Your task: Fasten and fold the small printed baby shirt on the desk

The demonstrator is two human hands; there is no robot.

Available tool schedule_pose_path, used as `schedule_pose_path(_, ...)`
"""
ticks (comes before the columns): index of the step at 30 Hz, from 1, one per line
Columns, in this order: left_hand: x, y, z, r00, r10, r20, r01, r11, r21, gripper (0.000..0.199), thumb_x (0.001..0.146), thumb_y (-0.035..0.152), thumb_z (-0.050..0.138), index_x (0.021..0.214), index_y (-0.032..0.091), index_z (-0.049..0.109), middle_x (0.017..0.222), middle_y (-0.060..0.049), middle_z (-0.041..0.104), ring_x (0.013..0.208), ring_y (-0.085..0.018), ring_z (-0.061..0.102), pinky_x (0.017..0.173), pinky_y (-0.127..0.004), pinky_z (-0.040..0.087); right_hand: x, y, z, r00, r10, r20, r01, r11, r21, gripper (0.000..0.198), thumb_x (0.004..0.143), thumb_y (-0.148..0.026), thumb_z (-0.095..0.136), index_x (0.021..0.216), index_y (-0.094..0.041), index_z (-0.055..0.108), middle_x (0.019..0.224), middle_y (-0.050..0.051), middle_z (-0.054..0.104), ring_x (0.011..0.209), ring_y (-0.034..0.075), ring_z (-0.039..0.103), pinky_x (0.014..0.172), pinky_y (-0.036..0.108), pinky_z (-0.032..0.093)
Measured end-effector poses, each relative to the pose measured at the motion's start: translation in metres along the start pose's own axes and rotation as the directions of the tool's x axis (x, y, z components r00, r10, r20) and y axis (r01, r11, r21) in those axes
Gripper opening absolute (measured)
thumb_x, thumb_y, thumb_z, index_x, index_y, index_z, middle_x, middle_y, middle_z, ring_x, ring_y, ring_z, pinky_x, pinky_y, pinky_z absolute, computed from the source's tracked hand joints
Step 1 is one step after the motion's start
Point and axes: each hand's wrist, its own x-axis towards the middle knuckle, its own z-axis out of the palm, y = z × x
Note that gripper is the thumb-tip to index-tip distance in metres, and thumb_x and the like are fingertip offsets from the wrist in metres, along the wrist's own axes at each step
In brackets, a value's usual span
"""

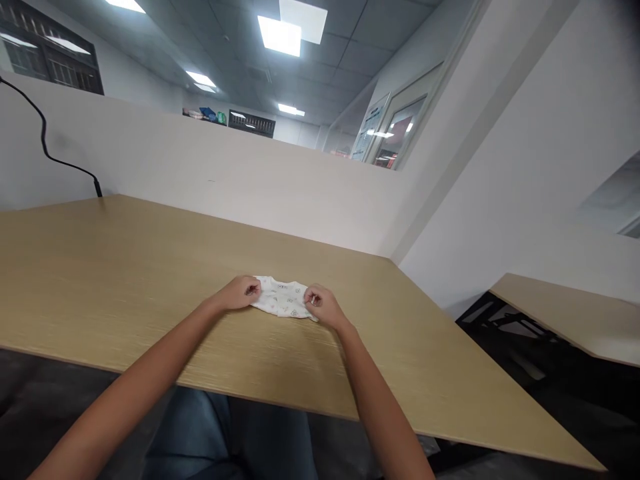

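A small white patterned garment (283,298) lies on the wooden table (165,267), with a dark label mark near the middle of its top edge. Its far edge dips like a neckline, and small prints are scattered over it. My left hand (243,292) is closed in a pinch on the garment's left end. At the opposite end, my right hand (323,305) pinches the right edge with curled fingers. Both forearms reach in over the table's near edge. The cloth between my hands looks spread out and low on the tabletop.
A white partition (260,180) rises behind the table. On the far left a black cable (45,137) runs down it to the tabletop. A second table (575,320) stands to the right, with dark framework beneath it. My legs (230,433) are under the near edge.
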Motion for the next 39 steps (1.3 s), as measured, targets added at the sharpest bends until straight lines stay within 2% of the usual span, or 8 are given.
schedule_pose_path(4,0.001,-0.001,0.007,1.000,-0.018,0.009,0.018,1.000,-0.005,0.013,0.077,0.018,0.054,0.074,0.017,0.066,0.074,-0.001,0.063,0.070,-0.015,0.054,0.067,-0.025,0.037,0.000,-0.001,0.003,1.000,0.008,-0.028,-0.008,1.000,0.019,0.013,0.067,-0.010,0.056,0.074,-0.021,0.057,0.079,0.001,0.060,0.071,0.015,0.052,0.067,0.025,0.040)
schedule_pose_path(9,0.002,-0.010,0.013,1.000,-0.015,-0.008,0.015,0.999,-0.029,0.014,0.077,0.020,0.055,0.074,0.018,0.068,0.074,-0.001,0.066,0.072,-0.016,0.054,0.069,-0.026,0.038,-0.002,-0.009,0.006,1.000,-0.005,0.007,0.005,0.999,0.042,0.014,0.070,-0.010,0.055,0.075,-0.021,0.062,0.080,0.002,0.062,0.073,0.016,0.055,0.070,0.026,0.042)
schedule_pose_path(14,0.003,-0.015,0.015,0.999,-0.039,-0.007,0.039,0.999,-0.033,0.015,0.076,0.022,0.055,0.075,0.018,0.069,0.074,-0.002,0.066,0.073,-0.016,0.055,0.067,-0.025,0.038,-0.002,-0.011,0.008,0.999,-0.023,0.022,0.021,0.997,0.075,0.012,0.069,-0.010,0.054,0.069,-0.021,0.058,0.081,0.002,0.064,0.075,0.016,0.056,0.071,0.027,0.042)
schedule_pose_path(20,0.002,-0.015,0.015,1.000,-0.015,0.007,0.016,0.999,-0.042,0.014,0.079,0.021,0.055,0.076,0.018,0.068,0.074,0.000,0.064,0.070,-0.014,0.055,0.067,-0.024,0.038,-0.002,-0.010,0.010,1.000,0.005,-0.025,-0.003,0.998,0.065,0.013,0.064,-0.010,0.053,0.071,-0.021,0.054,0.078,0.001,0.060,0.072,0.015,0.052,0.068,0.026,0.040)
schedule_pose_path(24,0.001,-0.012,0.016,1.000,-0.005,-0.010,0.004,0.997,-0.081,0.010,0.081,0.027,0.062,0.081,0.018,0.067,0.078,0.000,0.065,0.073,-0.015,0.056,0.069,-0.024,0.040,-0.003,-0.011,0.009,1.000,0.015,-0.014,-0.014,0.998,0.061,0.013,0.064,-0.010,0.054,0.072,-0.021,0.057,0.078,0.001,0.060,0.071,0.015,0.051,0.067,0.026,0.039)
schedule_pose_path(29,0.002,-0.007,0.015,1.000,-0.024,-0.008,0.023,0.996,-0.081,0.032,0.082,0.050,0.072,0.078,0.018,0.068,0.077,-0.001,0.067,0.071,-0.015,0.057,0.067,-0.024,0.040,-0.003,-0.013,0.008,1.000,0.016,0.010,-0.016,0.998,0.060,0.012,0.066,-0.011,0.054,0.071,-0.020,0.059,0.077,0.001,0.060,0.071,0.015,0.052,0.068,0.026,0.040)
schedule_pose_path(33,0.002,-0.006,0.014,1.000,-0.012,0.015,0.013,0.998,-0.058,0.040,0.086,0.054,0.068,0.071,0.017,0.066,0.071,-0.001,0.066,0.070,-0.014,0.055,0.066,-0.024,0.038,-0.003,-0.012,0.009,0.999,0.036,-0.004,-0.036,0.998,0.049,0.013,0.065,-0.010,0.055,0.072,-0.020,0.058,0.077,0.001,0.060,0.070,0.014,0.051,0.066,0.026,0.039)
schedule_pose_path(39,0.004,-0.011,0.015,0.999,0.005,0.042,-0.003,0.999,-0.048,0.044,0.087,0.057,0.067,0.071,0.016,0.067,0.071,0.001,0.066,0.070,-0.014,0.054,0.066,-0.024,0.036,-0.003,-0.008,0.012,0.999,0.040,-0.011,-0.040,0.998,0.049,0.010,0.067,-0.012,0.058,0.073,-0.020,0.057,0.075,-0.001,0.059,0.068,0.013,0.050,0.065,0.024,0.038)
